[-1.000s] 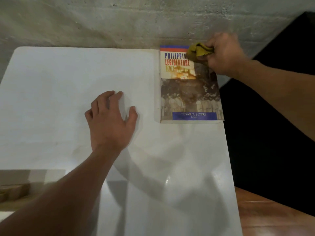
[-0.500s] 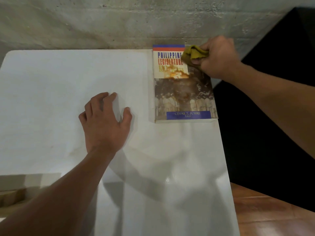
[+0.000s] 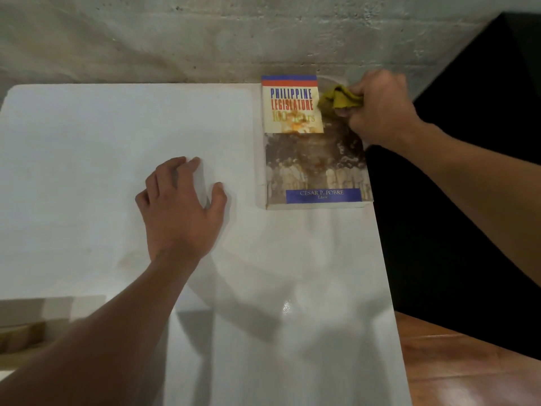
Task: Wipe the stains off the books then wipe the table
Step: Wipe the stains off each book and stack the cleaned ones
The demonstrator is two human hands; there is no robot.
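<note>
Head view looks down on a white, smooth-topped rectangular table (image 3: 87, 159) set against a rough grey concrete wall (image 3: 175, 39). At about one o'clock on the table lies a thick paperback book (image 3: 310, 159) with a cream, red and blue title panel, a brown photo cover and a blue author band. It lies flat, face up, its long axis running from six to twelve o'clock, title end toward the wall, spine on the nine o'clock side. Its three o'clock edge sits at the table's edge. An orange-brown stain (image 3: 301, 127) spreads over the lower part of the title panel and into the photo.

Right hand (image 3: 377, 106) is clenched around a crumpled mustard-yellow cloth (image 3: 336, 101), pressing it on the book's upper right corner. Left hand (image 3: 181, 206) rests released, palm down and fingers spread, flat on the bare table at the book's eight o'clock, apart from it.

A faint brownish smudge (image 3: 128, 259) marks the table near the left wrist. Glossy reddish wooden floor (image 3: 468, 370) shows at four o'clock, with a dark area beyond the table's right edge.
</note>
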